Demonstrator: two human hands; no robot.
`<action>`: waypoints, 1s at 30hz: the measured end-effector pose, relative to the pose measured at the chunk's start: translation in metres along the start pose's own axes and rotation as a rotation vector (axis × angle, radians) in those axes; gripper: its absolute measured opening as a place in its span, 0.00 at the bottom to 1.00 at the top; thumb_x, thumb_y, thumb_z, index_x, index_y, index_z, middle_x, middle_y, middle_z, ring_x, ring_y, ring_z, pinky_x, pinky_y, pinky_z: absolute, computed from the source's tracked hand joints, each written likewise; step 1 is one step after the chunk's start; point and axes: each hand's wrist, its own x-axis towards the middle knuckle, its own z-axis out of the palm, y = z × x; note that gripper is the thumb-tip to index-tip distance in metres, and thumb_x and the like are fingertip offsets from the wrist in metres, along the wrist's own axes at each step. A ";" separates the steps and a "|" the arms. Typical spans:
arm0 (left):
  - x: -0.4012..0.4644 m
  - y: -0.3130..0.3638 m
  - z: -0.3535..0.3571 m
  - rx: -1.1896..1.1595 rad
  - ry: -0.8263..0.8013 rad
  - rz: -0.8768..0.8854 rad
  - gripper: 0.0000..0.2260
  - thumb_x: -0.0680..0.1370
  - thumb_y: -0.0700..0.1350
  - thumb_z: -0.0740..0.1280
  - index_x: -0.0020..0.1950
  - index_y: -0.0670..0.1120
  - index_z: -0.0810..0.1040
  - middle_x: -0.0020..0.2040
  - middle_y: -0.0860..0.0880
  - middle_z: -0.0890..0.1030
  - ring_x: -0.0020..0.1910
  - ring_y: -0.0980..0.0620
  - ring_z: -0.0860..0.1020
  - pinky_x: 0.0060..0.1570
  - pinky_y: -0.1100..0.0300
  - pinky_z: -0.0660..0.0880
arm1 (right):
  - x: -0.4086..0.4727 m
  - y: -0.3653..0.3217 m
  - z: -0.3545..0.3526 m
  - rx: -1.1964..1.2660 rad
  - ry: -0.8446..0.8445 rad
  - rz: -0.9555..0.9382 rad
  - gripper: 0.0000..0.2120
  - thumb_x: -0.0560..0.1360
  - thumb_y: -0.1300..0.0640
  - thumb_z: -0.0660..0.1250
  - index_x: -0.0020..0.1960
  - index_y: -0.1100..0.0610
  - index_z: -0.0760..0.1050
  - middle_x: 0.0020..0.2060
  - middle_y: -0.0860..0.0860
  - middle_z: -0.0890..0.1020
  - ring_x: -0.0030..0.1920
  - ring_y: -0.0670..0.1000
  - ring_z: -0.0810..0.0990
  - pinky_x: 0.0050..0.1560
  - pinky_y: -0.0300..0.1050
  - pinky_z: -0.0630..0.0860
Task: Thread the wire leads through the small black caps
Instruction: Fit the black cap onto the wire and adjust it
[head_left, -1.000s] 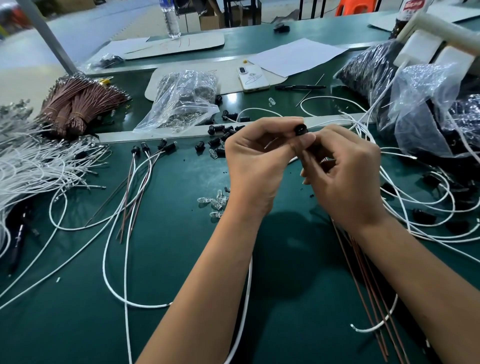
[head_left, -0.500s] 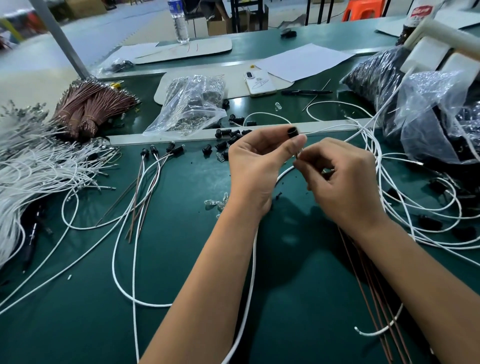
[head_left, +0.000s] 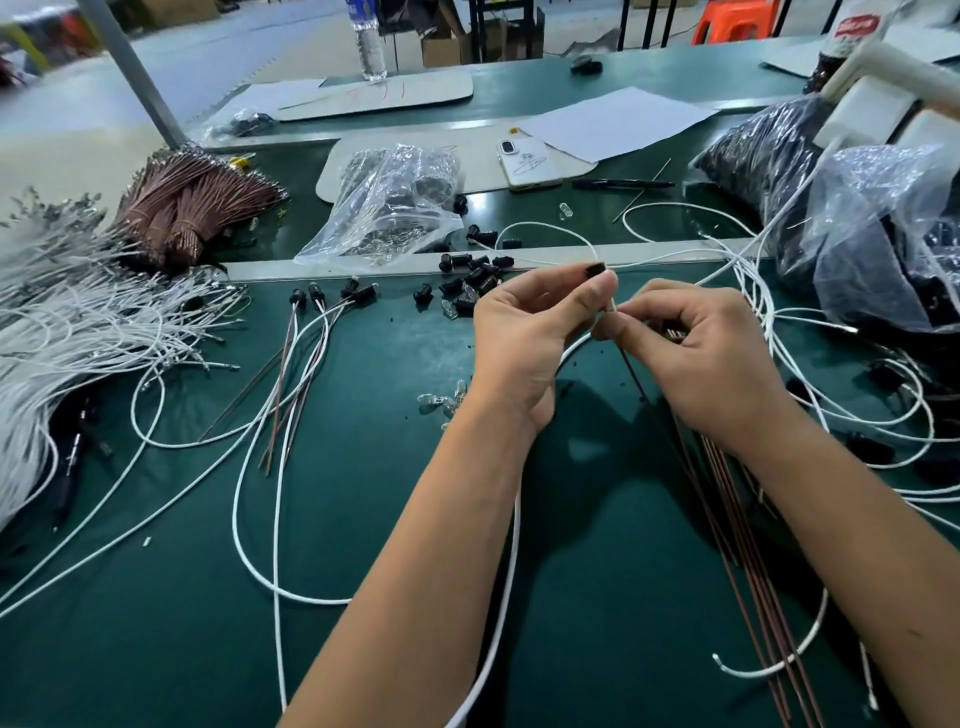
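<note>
A dark green counter (head_left: 363, 597) fills the frame, strewn with loose wires; a second one lies behind it at the top. A heap of white wires (head_left: 62, 332) sits at the left edge, bagged black parts (head_left: 779, 171) at the upper right. At centre, the left hand (head_left: 530, 338) pinches a black cap (head_left: 596, 269) between thumb and forefinger. Touching it, the right hand (head_left: 701, 358) pinches a brown lead (head_left: 631, 371) just below the cap.

Bright overhead light, soft shadows under forearms, edges warped, blurred
</note>
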 end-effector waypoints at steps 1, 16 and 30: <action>0.000 0.000 0.000 -0.005 0.006 -0.009 0.06 0.73 0.30 0.74 0.43 0.40 0.85 0.38 0.44 0.85 0.34 0.52 0.82 0.39 0.61 0.80 | 0.000 0.000 0.000 -0.001 -0.013 0.004 0.08 0.78 0.54 0.74 0.44 0.57 0.87 0.35 0.60 0.78 0.33 0.55 0.70 0.34 0.47 0.65; 0.010 0.060 -0.072 -0.590 -0.248 -0.098 0.12 0.75 0.46 0.69 0.51 0.38 0.80 0.44 0.45 0.83 0.36 0.53 0.81 0.39 0.65 0.80 | 0.030 -0.013 0.009 0.434 -0.306 0.360 0.13 0.82 0.52 0.67 0.49 0.61 0.84 0.39 0.53 0.84 0.28 0.48 0.75 0.20 0.37 0.65; 0.010 0.063 -0.071 -0.709 -0.216 -0.163 0.16 0.68 0.42 0.71 0.54 0.38 0.75 0.37 0.45 0.81 0.26 0.56 0.74 0.23 0.71 0.70 | 0.035 -0.043 0.089 -0.330 -0.747 -0.327 0.04 0.72 0.63 0.77 0.46 0.56 0.86 0.43 0.52 0.85 0.45 0.54 0.83 0.51 0.49 0.78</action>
